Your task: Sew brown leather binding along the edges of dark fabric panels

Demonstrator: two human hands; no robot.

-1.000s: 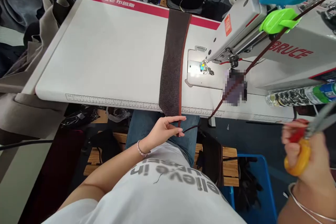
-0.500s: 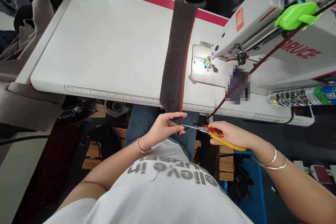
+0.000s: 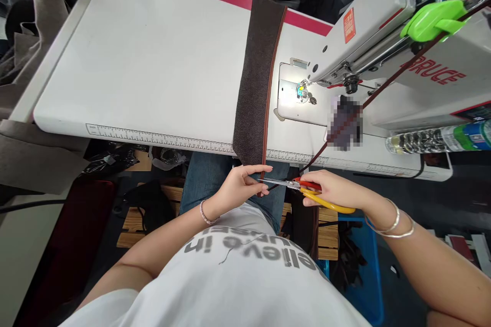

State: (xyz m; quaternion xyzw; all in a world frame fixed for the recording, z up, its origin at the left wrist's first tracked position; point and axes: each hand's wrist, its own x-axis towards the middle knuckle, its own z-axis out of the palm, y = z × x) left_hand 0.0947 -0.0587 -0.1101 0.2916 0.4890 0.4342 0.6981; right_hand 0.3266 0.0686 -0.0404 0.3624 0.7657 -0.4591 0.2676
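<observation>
A dark brown fabric strip (image 3: 255, 82) lies across the white table, with reddish-brown binding (image 3: 271, 74) along its right edge. The binding's lower end hangs past the table's front edge, pinched between the fingers of my left hand (image 3: 245, 184). Scissors (image 3: 326, 199) with red and yellow handles are in my right hand (image 3: 333, 189). Their blades point left and reach the binding between my left fingertips. Whether the blades are parted there is too small to tell.
The sewing machine (image 3: 387, 36) stands at the right, a brown cord running diagonally past it. A clear bottle-like tube (image 3: 437, 138) lies on the table (image 3: 153, 61) at the right. Grey fabric (image 3: 42, 156) hangs over the left end. Below right is a blue bin (image 3: 378, 276).
The scissors and my right hand have shifted slightly left, bringing the blade tips further across the binding. My left hand keeps its pinch. The whole view has shifted a little.
</observation>
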